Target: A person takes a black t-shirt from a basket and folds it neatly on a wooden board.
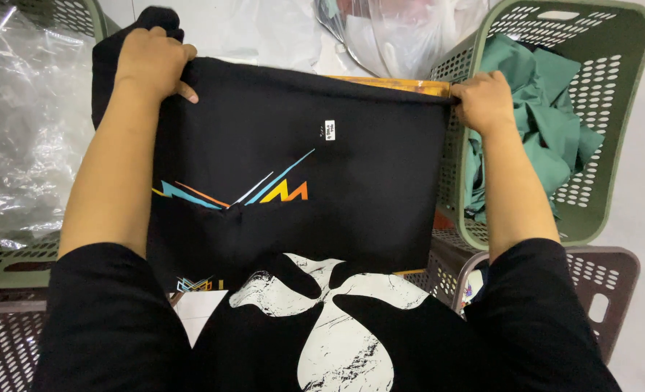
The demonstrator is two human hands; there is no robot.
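A black garment (351, 196) with a zigzag design in blue, orange and yellow is stretched flat in front of me. My left hand (152, 62) grips its far left edge, fingers curled over the fabric. My right hand (484, 101) pinches the far right corner. The cloth hangs down toward my chest and hides the surface under it, apart from a yellow-brown strip (395, 85) showing along the far edge.
A green perforated basket (613, 145) on the right holds crumpled green cloth (547, 116). Clear plastic bags (18, 123) lie on the left and at the back (402, 29). Brown perforated baskets (605, 283) stand near me on both sides.
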